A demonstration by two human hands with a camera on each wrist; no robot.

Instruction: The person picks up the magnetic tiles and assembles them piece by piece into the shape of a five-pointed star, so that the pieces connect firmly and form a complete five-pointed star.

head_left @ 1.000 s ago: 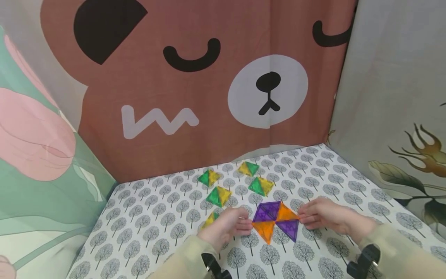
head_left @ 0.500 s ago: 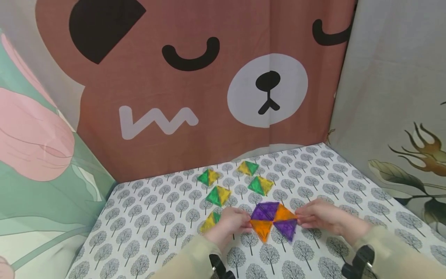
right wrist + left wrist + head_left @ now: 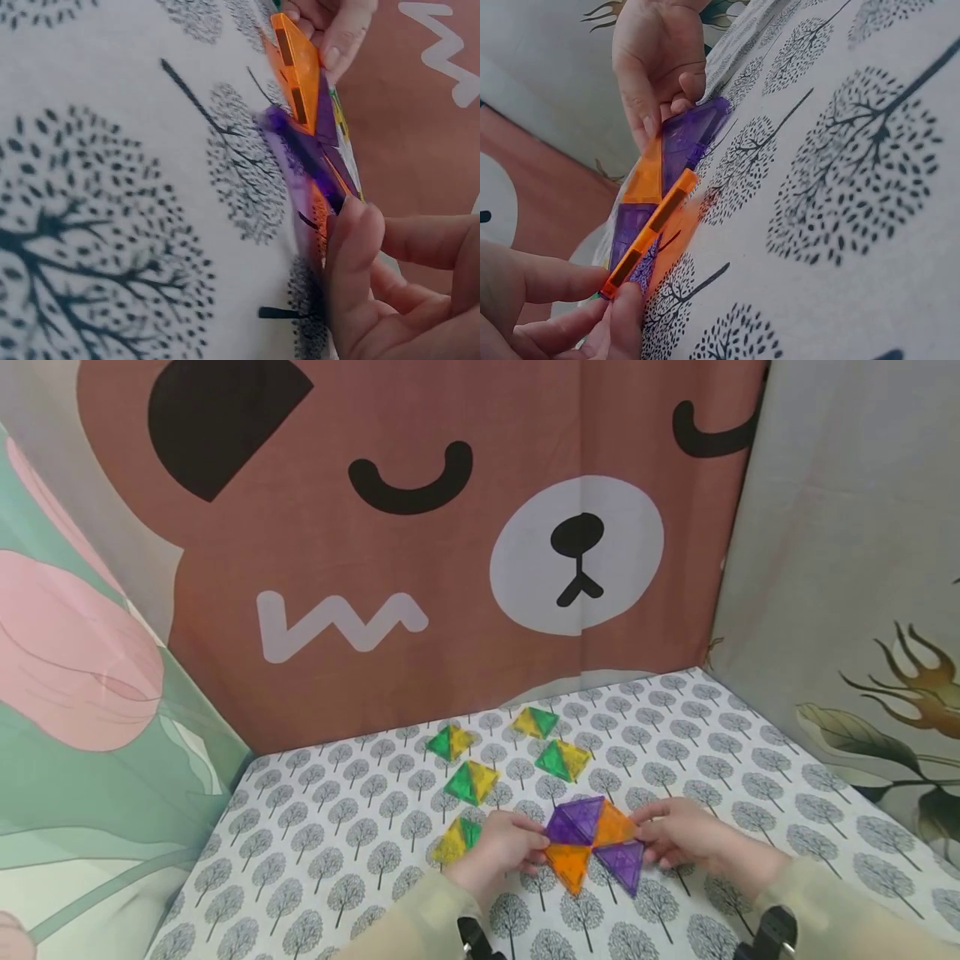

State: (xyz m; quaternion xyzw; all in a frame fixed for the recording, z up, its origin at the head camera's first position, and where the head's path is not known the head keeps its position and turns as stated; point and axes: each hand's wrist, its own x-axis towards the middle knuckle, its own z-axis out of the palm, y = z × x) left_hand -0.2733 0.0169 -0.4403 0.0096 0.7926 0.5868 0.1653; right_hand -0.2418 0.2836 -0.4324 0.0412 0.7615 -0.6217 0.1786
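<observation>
Translucent triangular purple/orange tiles (image 3: 576, 822), joined along edges, were pinched at opp. corners in the grip of L hand (image 3: 506, 843) & R hand (image 3: 681, 833) over tree-print cloth (image 3: 352, 827), w/ green/yellow tiles (image 3: 553, 760) beyond & room at R.

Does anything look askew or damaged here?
No damage stands out. Odd: in the head view, a gap between the lower translucent orange triangular tile and lower translucent purple triangular tile exposes white tree-print cloth, interrupting the joined shape.
</observation>
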